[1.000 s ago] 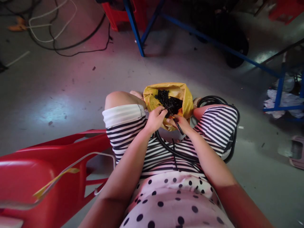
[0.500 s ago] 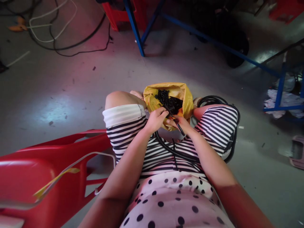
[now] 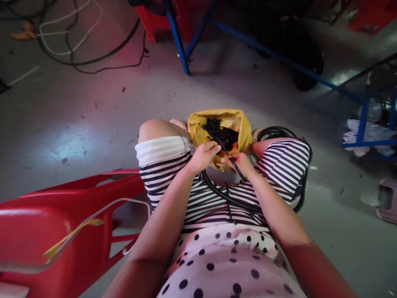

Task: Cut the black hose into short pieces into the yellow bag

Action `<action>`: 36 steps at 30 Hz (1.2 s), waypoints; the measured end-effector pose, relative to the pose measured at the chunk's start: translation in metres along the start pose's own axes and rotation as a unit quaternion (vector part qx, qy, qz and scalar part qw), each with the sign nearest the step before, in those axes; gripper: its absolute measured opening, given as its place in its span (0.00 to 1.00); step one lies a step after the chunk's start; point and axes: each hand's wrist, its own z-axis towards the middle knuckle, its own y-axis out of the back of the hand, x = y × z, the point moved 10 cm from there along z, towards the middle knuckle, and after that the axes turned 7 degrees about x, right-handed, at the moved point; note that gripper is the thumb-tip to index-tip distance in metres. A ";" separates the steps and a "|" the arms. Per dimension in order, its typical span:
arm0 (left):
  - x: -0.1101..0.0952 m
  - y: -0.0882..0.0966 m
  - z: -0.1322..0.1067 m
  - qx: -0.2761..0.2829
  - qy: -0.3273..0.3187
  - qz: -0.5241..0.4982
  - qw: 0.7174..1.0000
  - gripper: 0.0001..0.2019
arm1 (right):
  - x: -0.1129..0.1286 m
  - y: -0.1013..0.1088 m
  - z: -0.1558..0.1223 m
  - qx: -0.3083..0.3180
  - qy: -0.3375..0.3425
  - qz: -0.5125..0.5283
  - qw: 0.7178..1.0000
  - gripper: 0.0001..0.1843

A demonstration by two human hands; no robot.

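Note:
Between my knees stands a yellow bag [image 3: 245, 128] with its mouth wide apart, holding a heap of short black tube pieces [image 3: 213, 124]. Over its near edge, my left hand [image 3: 205, 156] pinches the end of a black corrugated tube [image 3: 214, 189], which curves across my lap. My right hand [image 3: 243, 163] is closed around a slim black hand tool [image 3: 237, 167] with a bit of orange near its middle; its exact kind is unclear. The tool's front end lies close to my left fingertips, where details are too small to tell.
The rest of the tube lies in a coil [image 3: 279, 131] around my right knee. A red plastic stool [image 3: 77, 215] is close at my left, with a pale cable [image 3: 124, 200] over it. Ahead are a blue metal frame [image 3: 178, 37] and loose cables [image 3: 105, 54] on the floor.
My right hand has shifted slightly, and the black tool's rear end now points farther down toward my right wrist. My left hand stays almost in place.

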 end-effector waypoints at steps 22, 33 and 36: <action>0.009 -0.022 0.000 0.090 0.043 -0.107 0.989 0.15 | -0.001 0.007 0.008 -0.023 0.004 0.011 1.000 0.31; 0.020 -0.022 0.003 0.047 0.107 -0.110 0.987 0.12 | -0.005 0.004 0.018 -0.036 0.011 0.104 0.994 0.26; 0.025 -0.029 0.002 0.076 0.123 -0.079 0.986 0.17 | 0.001 0.007 0.016 -0.051 0.044 0.163 0.984 0.22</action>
